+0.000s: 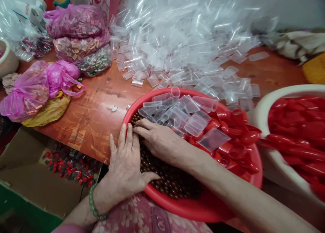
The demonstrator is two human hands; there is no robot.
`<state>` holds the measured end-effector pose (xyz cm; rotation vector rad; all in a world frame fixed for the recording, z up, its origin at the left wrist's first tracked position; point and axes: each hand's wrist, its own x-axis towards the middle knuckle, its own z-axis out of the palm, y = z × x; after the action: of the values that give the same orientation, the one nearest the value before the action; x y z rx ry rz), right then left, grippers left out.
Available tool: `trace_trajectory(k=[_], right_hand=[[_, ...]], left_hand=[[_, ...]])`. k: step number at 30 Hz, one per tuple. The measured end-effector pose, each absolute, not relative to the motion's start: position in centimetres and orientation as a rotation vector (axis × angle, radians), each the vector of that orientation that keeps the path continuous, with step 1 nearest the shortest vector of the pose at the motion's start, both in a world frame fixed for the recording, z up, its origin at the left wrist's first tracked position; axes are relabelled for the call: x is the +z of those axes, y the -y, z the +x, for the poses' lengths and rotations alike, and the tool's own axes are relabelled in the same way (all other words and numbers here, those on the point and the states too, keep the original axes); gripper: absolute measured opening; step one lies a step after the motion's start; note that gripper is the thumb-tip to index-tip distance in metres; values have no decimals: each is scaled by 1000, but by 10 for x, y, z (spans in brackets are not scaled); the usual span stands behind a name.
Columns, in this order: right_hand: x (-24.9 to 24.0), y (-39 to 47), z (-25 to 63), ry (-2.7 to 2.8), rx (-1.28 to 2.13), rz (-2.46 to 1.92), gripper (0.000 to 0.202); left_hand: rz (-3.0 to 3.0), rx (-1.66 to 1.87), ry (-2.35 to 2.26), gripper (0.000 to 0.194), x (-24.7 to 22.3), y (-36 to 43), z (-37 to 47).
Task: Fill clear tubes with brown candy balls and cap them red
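Note:
My left hand (126, 167) lies over the left rim of a red basin (175, 211), its fingers stretched out and its thumb apart over the beads. Inside, my right hand (158, 140) bends its fingers down at the brown beads (170, 187), close against my left fingertips. The right fingers are curled together; what they hold, if anything, is hidden. Clear plastic sleeves (196, 123) are heaped at the back of the basin, beyond my right hand. Glossy red plastic pieces (238, 152) fill its right side, partly behind my right forearm.
A large pile of clear sleeves (177, 47) covers the back of the wooden table (93, 101). Bags of small pieces (78, 23) stand at the left. At the right is a white tub (261, 108) of red parts. Below the table edge sits a cardboard box (25, 162).

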<state>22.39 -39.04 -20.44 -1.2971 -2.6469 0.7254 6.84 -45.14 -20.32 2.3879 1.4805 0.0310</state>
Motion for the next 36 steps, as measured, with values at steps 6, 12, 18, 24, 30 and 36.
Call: trace_trajectory(k=[6, 12, 18, 24, 30, 36], right_hand=[[-197, 385, 235, 2656, 1097, -1275, 30], [-210, 395, 250, 2592, 1270, -1190, 31], [-203, 384, 251, 2538, 1542, -1211, 22], [-196, 366, 254, 2216, 2123, -1247, 36], [-203, 368, 259, 1600, 2442, -1062, 38], [-206, 375, 258, 1096, 2507, -1076, 49]], left_hand=[[2374, 10, -1476, 97, -200, 452, 70], [2364, 51, -1494, 61, -200, 453, 72], [2418, 94, -1494, 49, -197, 454, 74], [2460, 416, -1394, 50, -209, 450, 73], [2446, 733, -1293, 56, -210, 445, 72], [2498, 880, -1174, 82, -212, 441, 73]])
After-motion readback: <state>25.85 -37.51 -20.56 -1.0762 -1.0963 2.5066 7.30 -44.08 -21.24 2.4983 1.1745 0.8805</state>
